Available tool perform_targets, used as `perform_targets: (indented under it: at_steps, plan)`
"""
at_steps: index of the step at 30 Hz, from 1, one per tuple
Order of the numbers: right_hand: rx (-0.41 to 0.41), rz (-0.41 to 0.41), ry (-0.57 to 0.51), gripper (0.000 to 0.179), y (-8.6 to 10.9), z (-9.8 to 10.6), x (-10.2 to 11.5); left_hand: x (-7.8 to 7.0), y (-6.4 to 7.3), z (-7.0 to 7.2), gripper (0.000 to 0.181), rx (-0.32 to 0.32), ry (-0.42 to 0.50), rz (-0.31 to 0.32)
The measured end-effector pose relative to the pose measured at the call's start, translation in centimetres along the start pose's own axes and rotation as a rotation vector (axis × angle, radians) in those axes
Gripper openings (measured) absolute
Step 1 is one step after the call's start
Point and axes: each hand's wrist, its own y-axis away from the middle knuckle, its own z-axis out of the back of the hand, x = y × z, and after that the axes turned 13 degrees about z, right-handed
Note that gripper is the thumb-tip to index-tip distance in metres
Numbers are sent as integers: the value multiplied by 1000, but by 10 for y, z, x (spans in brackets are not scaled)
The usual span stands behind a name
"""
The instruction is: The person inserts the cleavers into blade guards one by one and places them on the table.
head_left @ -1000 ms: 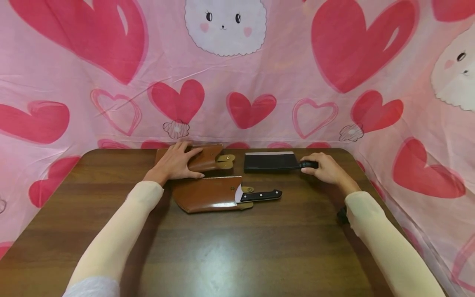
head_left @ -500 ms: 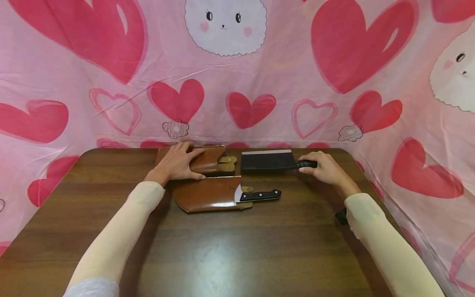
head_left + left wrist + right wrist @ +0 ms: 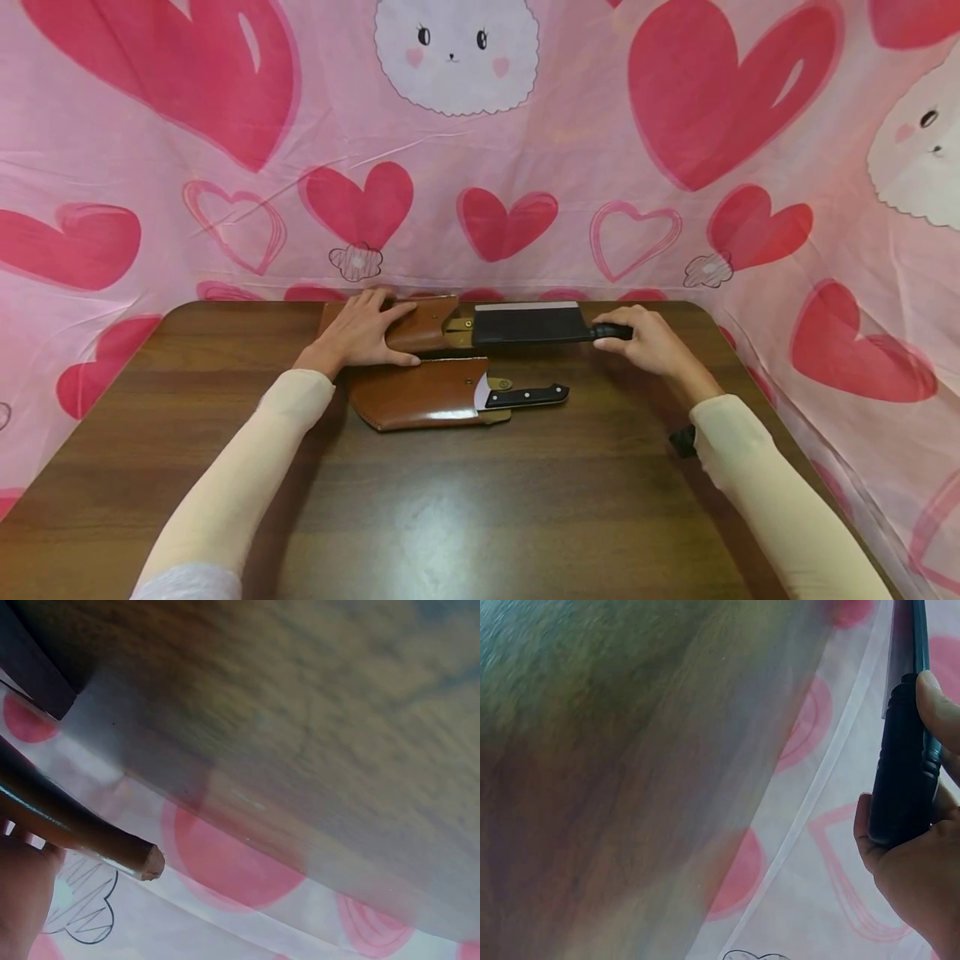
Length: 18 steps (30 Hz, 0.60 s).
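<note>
A brown leather knife sheath lies along the table's far edge, its mouth and tan snap straps facing right. My left hand holds it across its width, thumb along the near side; the sheath's rim shows in the left wrist view. To the right, my right hand grips the black handle of a cleaver. Its black blade has the silver edge facing the backdrop, and its left end overlaps the straps just outside the sheath's mouth.
Nearer me, a second brown sheath holds a knife whose black riveted handle sticks out right. A dark object lies partly hidden by the right sleeve. A pink heart-print cloth hangs behind the wooden table.
The right hand has moved the cleaver left, closing the gap so that its blade meets the straps. The left hand and far sheath have shifted slightly right.
</note>
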Motion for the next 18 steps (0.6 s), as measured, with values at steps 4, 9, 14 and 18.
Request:
perform_targets:
  at_steps: [4, 9, 14, 18]
  plan:
    - [-3, -2, -7, 36, -1, -1, 4, -2, 1, 0, 106, 15, 17, -1]
    - [-4, 13, -9, 35, -3, -3, 7, -5, 2, -2, 108, 20, 25, 11]
    - [2, 22, -7, 36, -5, -4, 8, -6, 1, -2, 109, 6, 33, 2]
    - [0, 29, -1, 36, -6, -5, 10, -8, 1, -1, 109, 7, 26, -11]
